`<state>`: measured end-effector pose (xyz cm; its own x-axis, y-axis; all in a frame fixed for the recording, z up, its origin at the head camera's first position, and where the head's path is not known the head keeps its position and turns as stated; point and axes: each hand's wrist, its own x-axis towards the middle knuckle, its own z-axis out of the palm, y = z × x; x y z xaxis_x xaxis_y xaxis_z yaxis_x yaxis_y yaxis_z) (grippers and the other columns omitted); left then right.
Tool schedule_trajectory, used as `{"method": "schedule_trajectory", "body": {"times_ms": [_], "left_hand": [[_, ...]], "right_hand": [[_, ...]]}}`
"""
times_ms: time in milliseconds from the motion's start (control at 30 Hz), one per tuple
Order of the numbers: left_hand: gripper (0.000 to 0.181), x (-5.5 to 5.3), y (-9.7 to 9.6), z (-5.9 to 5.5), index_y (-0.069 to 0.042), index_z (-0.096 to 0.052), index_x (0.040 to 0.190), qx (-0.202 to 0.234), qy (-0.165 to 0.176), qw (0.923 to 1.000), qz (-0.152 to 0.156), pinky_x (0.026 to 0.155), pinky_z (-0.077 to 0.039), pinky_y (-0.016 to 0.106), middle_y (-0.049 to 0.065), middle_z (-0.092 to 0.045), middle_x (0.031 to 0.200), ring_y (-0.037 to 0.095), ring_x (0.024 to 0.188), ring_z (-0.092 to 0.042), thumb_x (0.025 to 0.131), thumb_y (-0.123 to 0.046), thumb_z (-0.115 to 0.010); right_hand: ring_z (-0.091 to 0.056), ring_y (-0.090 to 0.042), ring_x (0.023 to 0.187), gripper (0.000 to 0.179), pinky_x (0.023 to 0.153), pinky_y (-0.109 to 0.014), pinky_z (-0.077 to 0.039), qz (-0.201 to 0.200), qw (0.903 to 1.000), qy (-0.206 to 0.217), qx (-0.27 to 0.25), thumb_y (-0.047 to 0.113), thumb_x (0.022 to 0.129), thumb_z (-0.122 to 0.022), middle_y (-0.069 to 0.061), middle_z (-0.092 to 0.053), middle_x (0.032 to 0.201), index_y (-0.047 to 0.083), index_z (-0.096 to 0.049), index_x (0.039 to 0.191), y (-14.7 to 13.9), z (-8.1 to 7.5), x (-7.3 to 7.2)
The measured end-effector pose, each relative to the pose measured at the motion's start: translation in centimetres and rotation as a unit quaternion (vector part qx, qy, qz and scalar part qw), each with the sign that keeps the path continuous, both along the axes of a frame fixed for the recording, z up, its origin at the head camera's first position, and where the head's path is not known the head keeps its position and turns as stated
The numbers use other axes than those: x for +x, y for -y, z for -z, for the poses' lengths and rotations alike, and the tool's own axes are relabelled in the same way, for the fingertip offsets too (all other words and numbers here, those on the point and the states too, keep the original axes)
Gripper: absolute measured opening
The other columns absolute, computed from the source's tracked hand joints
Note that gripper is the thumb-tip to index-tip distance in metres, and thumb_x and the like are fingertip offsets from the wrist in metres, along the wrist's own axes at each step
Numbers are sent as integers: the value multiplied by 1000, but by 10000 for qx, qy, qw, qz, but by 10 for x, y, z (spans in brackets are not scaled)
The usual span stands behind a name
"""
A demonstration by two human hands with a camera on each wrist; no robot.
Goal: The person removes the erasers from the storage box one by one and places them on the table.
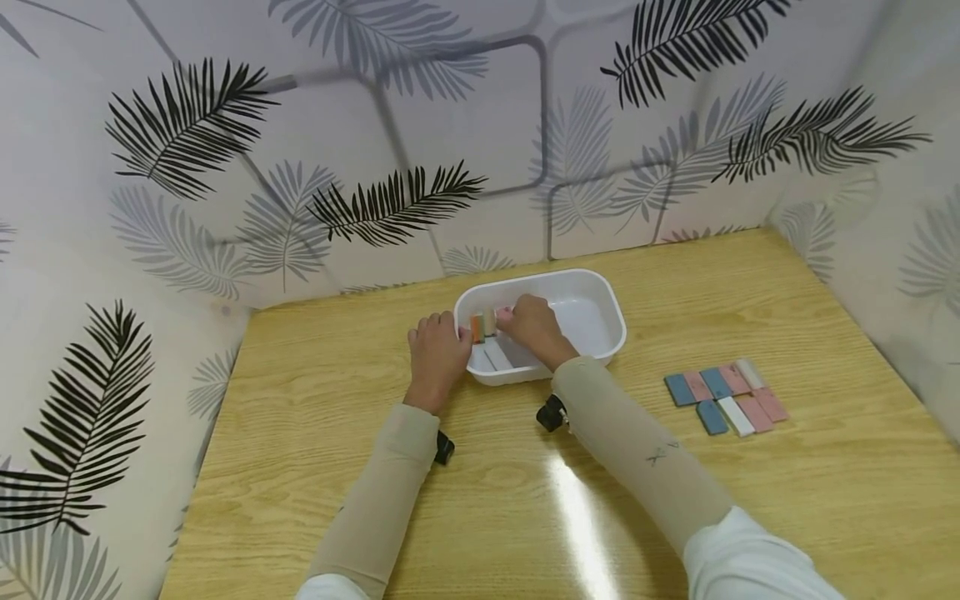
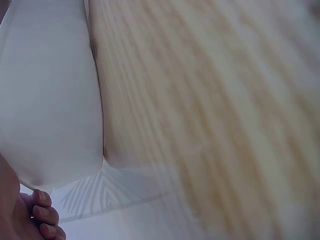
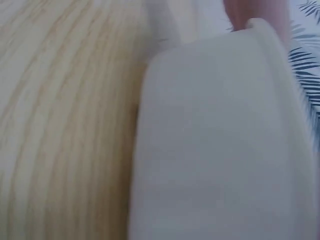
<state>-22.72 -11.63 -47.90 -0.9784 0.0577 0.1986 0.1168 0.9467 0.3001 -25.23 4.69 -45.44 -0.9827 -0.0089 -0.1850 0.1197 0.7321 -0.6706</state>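
A white plastic basin (image 1: 592, 358) stands on the wooden table near the wall. My left hand (image 1: 437, 354) grips its left rim, thumb over the inner side; curled fingers (image 2: 46, 214) show beside the basin wall in the left wrist view. Inside the basin, my right hand (image 1: 534, 327) pinches a pink eraser (image 1: 504, 314), partly hidden by the fingers. Left of it stand an orange-and-green eraser (image 1: 477, 328) and a beige eraser (image 1: 490, 322). White erasers (image 1: 497, 354) lie in front of these on the basin floor. The right wrist view shows mostly the basin's outer wall (image 3: 215, 135).
To the right of the basin, several blue, pink and white erasers (image 1: 716, 385) lie close together in two rows on the table (image 1: 315, 467). A leaf-patterned wall covering (image 1: 465, 125) rises directly behind the table's back edge.
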Motion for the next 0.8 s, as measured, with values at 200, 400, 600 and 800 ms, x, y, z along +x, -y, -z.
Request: {"method": "schedule_trajectory", "body": {"times_ms": [200, 400, 600, 800], "left_hand": [[28, 1, -1, -1, -2, -58, 96, 27, 64, 10000, -21, 73, -32, 40, 11, -56, 91, 27, 83, -47, 91, -27, -46], [29, 1, -2, -1, -2, -57, 97, -14, 167, 9998, -57, 74, -32, 39, 10, -56, 92, 26, 84, -48, 91, -27, -45], [29, 0, -2, 0, -2, -57, 97, -28, 136, 9999, -40, 74, -32, 40, 11, -56, 92, 26, 84, -48, 91, -27, -44], [30, 0, -2, 0, -1, -58, 99, -7, 126, 9999, -11, 75, -33, 40, 11, -57, 95, 27, 86, -49, 92, -27, -43]], "right_hand": [[-55, -22, 77, 33, 68, -33, -45, -182, 9990, -401, -119, 27, 83, -62, -11, -61, 90, -1, -59, 99, -18, -16, 11], [-55, -25, 78, 34, 69, -36, -44, -297, 9967, -752, -72, 26, 83, -64, -13, -60, 91, -2, -58, 101, -43, -32, 31], [-55, -25, 79, 36, 71, -37, -44, -307, 9917, -1238, -186, 27, 82, -63, -13, -60, 91, -2, -59, 102, -76, -42, 57], [-55, -25, 81, 41, 70, -37, -46, -132, 9924, -1214, -175, 33, 85, -61, -13, -59, 92, -2, -58, 106, -111, -45, 79]]}}
